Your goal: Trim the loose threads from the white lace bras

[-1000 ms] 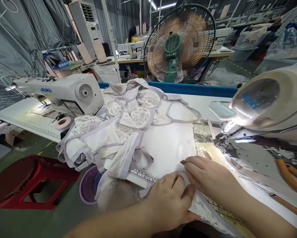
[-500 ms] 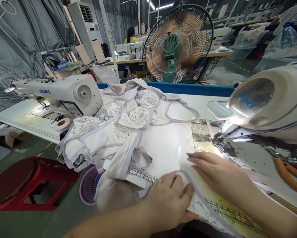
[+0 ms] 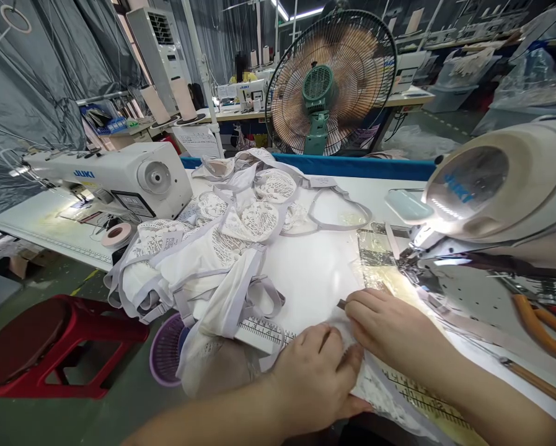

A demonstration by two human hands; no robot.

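A white lace bra with grey edging lies at the table's front edge, partly under both hands. My left hand is closed on its near part, fingers curled and thumb against the cloth. At the bra's upper end, my right hand is closed with its fingertips together over the cloth. A small dark tip sticks out past those fingers; what it belongs to is hidden. Left of the hands lies a pile of white lace bras with grey straps.
To the right stands a sewing machine, its lamp lit. Orange-handled scissors lie beside it. Another sewing machine is at left. Ahead stands a fan. A purple basket and a red stool are below the table.
My right hand has moved slightly left and down, and its stretched fingers have drawn in and closed at the bra's upper end. My left hand keeps its place.
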